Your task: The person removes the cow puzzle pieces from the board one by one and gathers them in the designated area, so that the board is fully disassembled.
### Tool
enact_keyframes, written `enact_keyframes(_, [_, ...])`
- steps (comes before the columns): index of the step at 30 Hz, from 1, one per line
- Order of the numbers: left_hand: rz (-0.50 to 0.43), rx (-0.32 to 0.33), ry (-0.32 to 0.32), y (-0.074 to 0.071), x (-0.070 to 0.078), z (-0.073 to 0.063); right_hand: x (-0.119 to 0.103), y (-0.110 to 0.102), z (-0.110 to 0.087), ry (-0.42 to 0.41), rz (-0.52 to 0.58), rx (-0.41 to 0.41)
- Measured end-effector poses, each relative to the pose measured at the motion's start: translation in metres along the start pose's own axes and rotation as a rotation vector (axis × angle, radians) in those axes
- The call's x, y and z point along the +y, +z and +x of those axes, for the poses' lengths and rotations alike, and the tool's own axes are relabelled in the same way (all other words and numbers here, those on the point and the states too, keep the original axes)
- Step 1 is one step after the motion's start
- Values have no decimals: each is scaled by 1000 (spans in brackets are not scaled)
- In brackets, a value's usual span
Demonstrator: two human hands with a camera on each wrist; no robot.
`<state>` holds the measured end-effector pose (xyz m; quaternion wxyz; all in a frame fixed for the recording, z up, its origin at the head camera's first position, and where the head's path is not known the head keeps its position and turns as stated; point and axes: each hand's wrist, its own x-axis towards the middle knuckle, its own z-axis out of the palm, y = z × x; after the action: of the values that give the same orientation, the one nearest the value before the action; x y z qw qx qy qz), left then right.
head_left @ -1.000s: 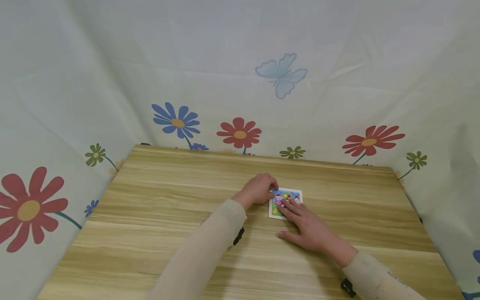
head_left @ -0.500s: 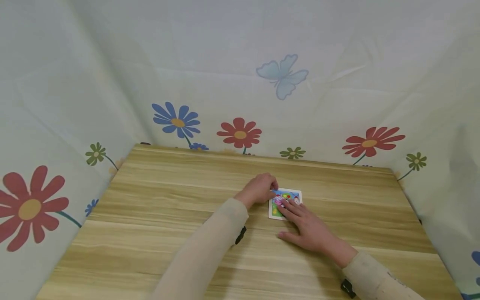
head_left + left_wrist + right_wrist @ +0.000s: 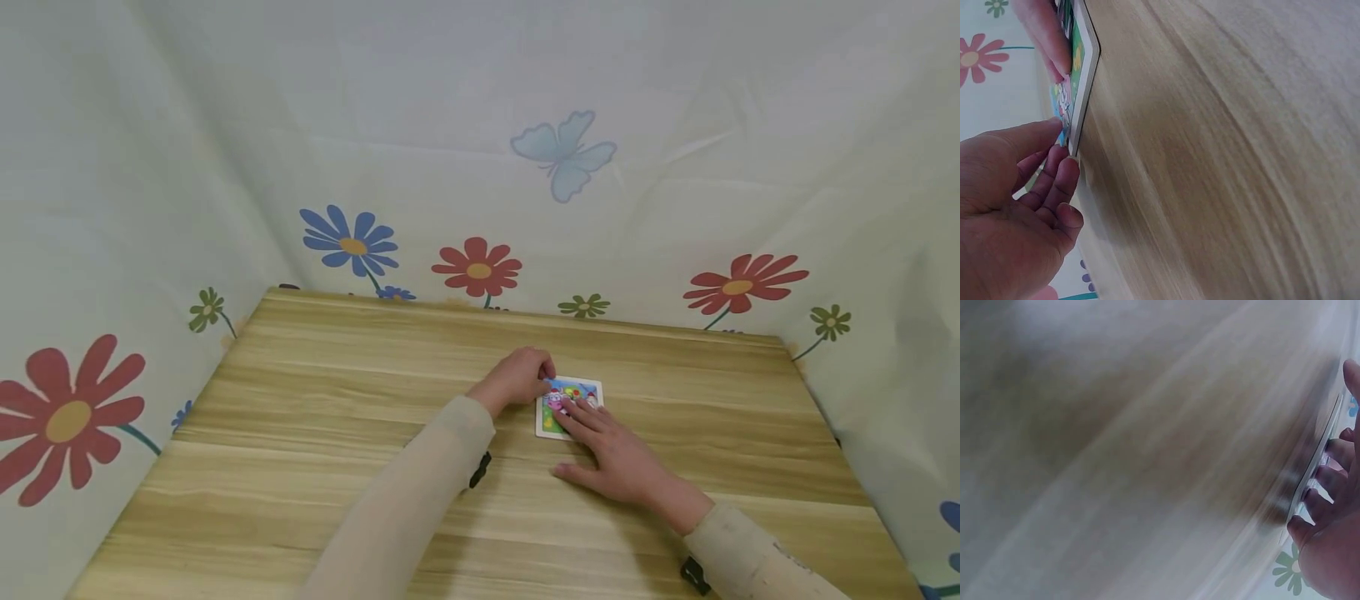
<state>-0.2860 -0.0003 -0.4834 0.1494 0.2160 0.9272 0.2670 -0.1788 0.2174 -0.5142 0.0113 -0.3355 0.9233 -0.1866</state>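
A small square picture board (image 3: pixel 550 427) with a pale frame and a bright cartoon print, apparently a jigsaw puzzle, lies flat on the wooden table. At its far left corner, my left hand (image 3: pixel 517 379) pinches a light-blue bit, seemingly a puzzle piece (image 3: pixel 1064 134), between thumb and fingers. The other left fingers curl beside the board's edge. My right hand (image 3: pixel 618 458) rests with extended fingers across the right part of the print, its thumb spread toward the near side. Those fingers hide part of the picture. In the right wrist view the board (image 3: pixel 1317 459) shows only edge-on.
The wood-grain table (image 3: pixel 315 400) extends around the board on every side. Behind and beside it hangs a pale cloth (image 3: pixel 420 125) printed with flowers and a butterfly. Each sleeve has a dark strap part (image 3: pixel 480 471) near the wrist.
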Motion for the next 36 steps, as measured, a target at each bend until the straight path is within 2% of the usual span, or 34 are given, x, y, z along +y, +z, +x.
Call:
enact_keyframes(6, [19,-4,6,2,-1,2,1,-2,2,-9,27,7])
enact_keyframes(14, [14,6,-15,6,-2,2,6,-10,9,-45,12,-28])
enact_keyframes(23, [-16,20,-22,7,-3,4,9,-13,12,-13,-33,-80])
enact_keyframes(29, [-35,32,-17,8,-5,3,11,-13,12,-31,-58,-78])
enact_keyframes(36, [-97,47,-23,9,-5,0,13,-10,6,-43,-48,-83])
